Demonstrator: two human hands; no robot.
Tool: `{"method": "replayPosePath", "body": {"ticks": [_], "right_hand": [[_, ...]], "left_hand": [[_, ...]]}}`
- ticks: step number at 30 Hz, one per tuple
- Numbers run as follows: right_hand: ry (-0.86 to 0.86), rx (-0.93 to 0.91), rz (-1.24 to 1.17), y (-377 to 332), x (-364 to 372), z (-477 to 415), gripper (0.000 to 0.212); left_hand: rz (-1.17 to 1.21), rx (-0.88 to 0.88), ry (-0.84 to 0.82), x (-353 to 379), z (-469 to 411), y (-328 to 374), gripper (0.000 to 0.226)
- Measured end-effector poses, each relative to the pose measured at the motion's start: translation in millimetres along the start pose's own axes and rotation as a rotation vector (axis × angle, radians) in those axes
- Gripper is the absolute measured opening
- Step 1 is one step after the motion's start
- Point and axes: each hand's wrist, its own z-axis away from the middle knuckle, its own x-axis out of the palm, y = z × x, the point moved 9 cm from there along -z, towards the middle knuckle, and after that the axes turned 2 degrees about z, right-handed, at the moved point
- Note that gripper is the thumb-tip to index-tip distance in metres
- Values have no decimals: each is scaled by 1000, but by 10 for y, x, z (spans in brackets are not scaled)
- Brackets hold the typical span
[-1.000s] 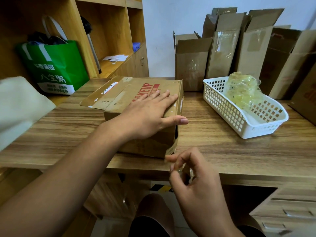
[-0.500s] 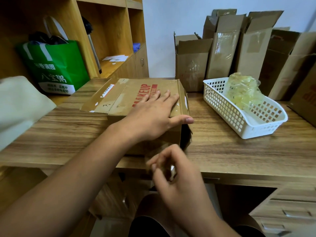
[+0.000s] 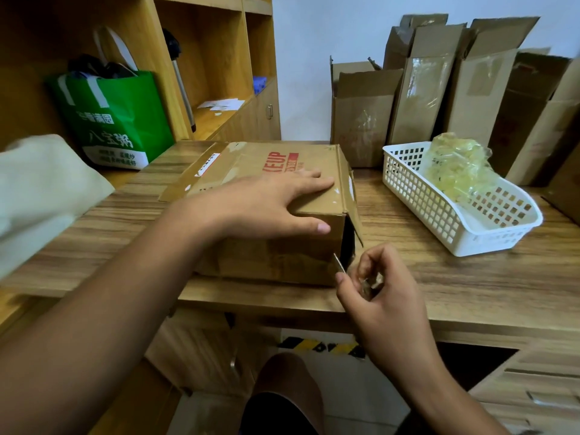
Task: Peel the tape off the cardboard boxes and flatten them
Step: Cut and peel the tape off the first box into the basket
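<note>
My left hand (image 3: 266,208) lies flat, fingers straight, on the cardboard box (image 3: 282,259) at the frame's centre, while my right hand (image 3: 383,296) pinches a thin shiny strip (image 3: 339,262) at its lower right corner.

Box lettering (image 3: 282,160) partly beneath left hand (image 3: 260,205).

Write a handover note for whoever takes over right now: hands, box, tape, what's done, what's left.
Left hand: flat on top of the red-printed cardboard box, pressing it onto the wooden desk.
Right hand: pinches a thin tape strip at the box's near right corner.
Done: the box's right end gapes open; a peeled tape wad lies in the white basket.
Left: finish peeling, then flatten this box. Whether the leaning boxes at the wall are finished is unclear.
</note>
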Motion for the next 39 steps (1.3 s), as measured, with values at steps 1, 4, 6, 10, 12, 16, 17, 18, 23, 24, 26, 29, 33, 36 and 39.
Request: {"method": "replayPosePath", "body": {"ticks": [1, 4, 6, 10, 12, 16, 17, 18, 23, 24, 26, 29, 33, 36, 39], "right_hand": [[-2, 5, -17, -13, 2, -2, 29], [-3, -17, -44, -94, 29, 18, 31], [-22, -61, -46, -183, 92, 73, 35], [-162, -144, -14, -373, 362, 246, 40], [-156, -169, -9, -417, 372, 264, 40], [-195, -223, -47, -592, 415, 328, 29], [-221, -241, -46, -652, 463, 358, 27], [-231, -261, -47, -704, 495, 379, 27], [-212, -313, -87, -816, 481, 341, 30], [-214, -307, -114, -823, 464, 332, 30], [-191, -304, -167, -840, 384, 300, 31], [-91, -335, -127, -803, 164, 196, 29], [23, -327, 8, -641, -129, 41, 23], [21, -262, -53, -477, -237, -43, 27], [-14, -192, -103, -275, -220, -97, 42]], "left_hand": [[1, 11, 30, 14, -6, 9, 78], [-33, 23, 106, 44, -24, 27, 80], [-31, 11, 133, 50, -59, 27, 81], [-42, 5, 152, 68, -113, 54, 81], [-33, 3, 151, 73, -117, 53, 81], [-34, 0, 154, 61, -122, 47, 81], [-34, 0, 154, 61, -127, 50, 81], [-31, 1, 152, 61, -128, 52, 81], [-44, 10, 156, 72, -131, 57, 82], [-47, 8, 155, 72, -132, 53, 82], [-52, 8, 159, 66, -134, 49, 82], [-53, 15, 160, 68, -137, 52, 83], [-53, 5, 158, 65, -134, 46, 83], [-45, -6, 154, 55, -121, 52, 81], [-35, -9, 151, 57, -109, 63, 82]]}}
